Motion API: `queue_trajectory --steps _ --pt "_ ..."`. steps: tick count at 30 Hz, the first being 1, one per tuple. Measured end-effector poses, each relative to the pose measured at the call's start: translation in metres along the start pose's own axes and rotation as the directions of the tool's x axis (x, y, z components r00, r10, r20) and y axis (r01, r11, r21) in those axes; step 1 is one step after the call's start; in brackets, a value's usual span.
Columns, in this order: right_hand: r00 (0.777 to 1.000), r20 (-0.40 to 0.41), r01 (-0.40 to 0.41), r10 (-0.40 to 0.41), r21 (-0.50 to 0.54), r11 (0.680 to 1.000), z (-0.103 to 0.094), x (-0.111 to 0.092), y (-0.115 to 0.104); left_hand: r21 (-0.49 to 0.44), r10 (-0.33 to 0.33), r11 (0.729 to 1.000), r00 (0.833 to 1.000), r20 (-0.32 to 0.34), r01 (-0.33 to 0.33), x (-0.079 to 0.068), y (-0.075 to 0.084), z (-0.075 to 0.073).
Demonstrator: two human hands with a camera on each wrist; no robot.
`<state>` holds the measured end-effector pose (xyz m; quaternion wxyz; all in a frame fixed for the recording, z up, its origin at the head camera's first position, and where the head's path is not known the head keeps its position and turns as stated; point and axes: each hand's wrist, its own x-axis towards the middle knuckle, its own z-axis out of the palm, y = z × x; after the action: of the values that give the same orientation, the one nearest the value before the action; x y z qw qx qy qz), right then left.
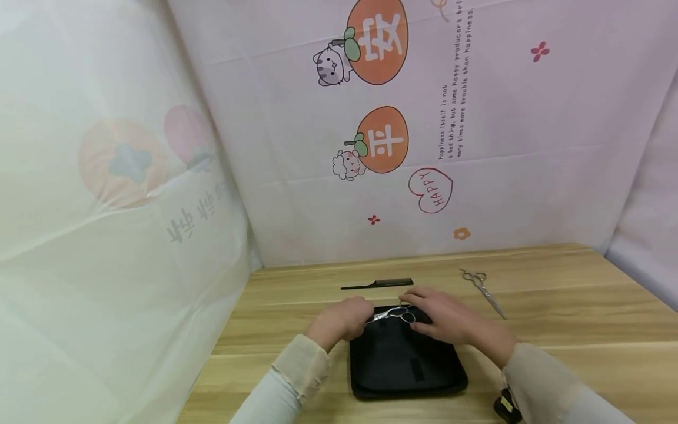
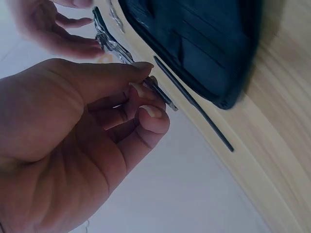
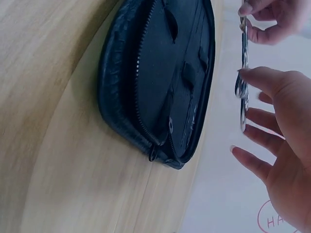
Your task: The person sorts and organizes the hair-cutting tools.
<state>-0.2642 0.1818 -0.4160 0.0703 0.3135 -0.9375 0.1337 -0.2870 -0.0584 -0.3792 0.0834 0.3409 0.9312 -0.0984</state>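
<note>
A pair of silver hairdressing scissors [image 1: 393,314] is held between both hands, over the far edge of a black zip case [image 1: 397,353]. My left hand [image 1: 343,318] pinches the blade end between thumb and fingers; the blade tip pokes out past them in the left wrist view. On the handle side, my right hand [image 1: 445,317] has its thumb and fingers at the two finger rings [image 3: 241,87], with the remaining fingers spread. The case lies unzipped, and the right wrist view shows its zipper [image 3: 138,73] and inner loops [image 3: 189,73].
A black tail comb [image 1: 389,284] lies behind the case. Another pair of silver scissors [image 1: 483,291] lies to the right on the wooden table [image 1: 582,294]. By the right forearm sits a small black object with a yellow mark [image 1: 507,406]. Printed white cloth [image 1: 296,224] stands around the table.
</note>
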Motion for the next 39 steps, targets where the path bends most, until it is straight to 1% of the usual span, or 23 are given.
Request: queue_trajectory --steps 4,8,13,15,18,21,24,26,29,31,33,34,36,39 --pt "1.0 -0.003 0.02 -0.02 -0.028 0.999 0.002 0.004 0.0 0.009 0.001 1.0 1.0 0.001 -0.001 0.002 0.007 -0.002" --pt "1.0 -0.004 0.024 -0.024 0.0 1.0 0.002 0.007 -0.002 0.001 0.008 1.0 1.0 0.0 -0.008 0.002 0.011 -0.003" --pt "0.998 -0.016 0.058 -0.057 0.027 0.998 -0.001 0.011 -0.005 -0.012 0.032 0.999 0.999 -0.035 -0.033 0.001 0.016 -0.005" --pt "0.998 -0.014 0.068 -0.068 0.021 0.997 -0.002 0.011 -0.005 -0.011 0.043 0.999 0.998 -0.055 -0.044 0.0 0.018 -0.005" --pt "0.996 -0.014 0.091 -0.092 -0.015 0.996 -0.001 0.01 -0.005 -0.002 0.06 0.998 0.995 -0.078 -0.06 0.0 0.019 -0.004" --pt "0.989 -0.031 0.14 -0.143 -0.085 0.987 0.0 0.009 -0.004 -0.012 0.072 0.997 0.993 -0.092 -0.073 -0.001 0.017 -0.001" --pt "0.981 -0.057 0.175 -0.184 -0.131 0.976 0.0 0.007 -0.002 -0.043 0.092 0.994 0.988 -0.121 -0.098 -0.001 0.015 0.002" --pt "0.979 -0.073 0.179 -0.189 -0.121 0.976 -0.001 0.005 0.0 -0.073 0.117 0.989 0.98 -0.161 -0.13 0.0 0.012 0.005" --pt "0.985 -0.073 0.148 -0.153 -0.075 0.986 -0.003 0.001 0.006 -0.13 0.15 0.974 0.958 -0.244 -0.185 0.001 0.006 0.011" --pt "0.989 -0.075 0.12 -0.125 -0.058 0.991 -0.005 -0.002 0.011 -0.17 0.152 0.963 0.942 -0.299 -0.209 0.0 0.001 0.016" --pt "0.992 -0.076 0.1 -0.104 -0.059 0.993 -0.005 -0.004 0.016 -0.205 0.138 0.954 0.929 -0.343 -0.217 -0.002 -0.005 0.022" --pt "0.992 -0.082 0.095 -0.1 -0.062 0.993 -0.006 -0.006 0.019 -0.224 0.122 0.952 0.928 -0.352 -0.211 -0.004 -0.009 0.025" --pt "0.992 -0.092 0.082 -0.089 -0.075 0.994 -0.007 -0.009 0.024 -0.257 0.093 0.947 0.931 -0.353 -0.192 -0.007 -0.015 0.03" --pt "0.992 -0.1 0.064 -0.073 -0.084 0.994 -0.009 -0.012 0.032 -0.302 0.054 0.941 0.949 -0.31 -0.152 -0.012 -0.024 0.038"
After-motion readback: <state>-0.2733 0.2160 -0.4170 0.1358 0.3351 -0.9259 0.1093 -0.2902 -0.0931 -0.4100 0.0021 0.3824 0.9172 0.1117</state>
